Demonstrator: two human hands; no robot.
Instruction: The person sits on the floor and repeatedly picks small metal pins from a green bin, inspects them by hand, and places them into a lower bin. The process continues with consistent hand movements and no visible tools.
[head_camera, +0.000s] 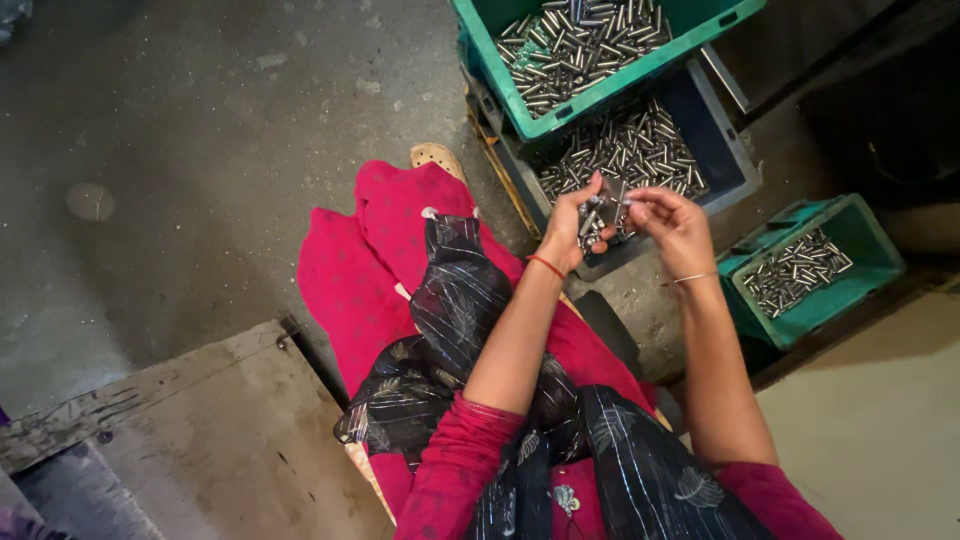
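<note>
Holding a small bunch of metal pins in your left hand, fingers curled around them, you pinch at the same bunch with your right hand; both hands meet above the dark blue crate of pins. Upper green crate: stacked on it, pin-filled. Smaller green crate: right, on the floor.

A green crate sits stacked on a dark blue bin; 1 smaller green crate stands apart (right side). Grey concrete floor, worn wooden board.
</note>
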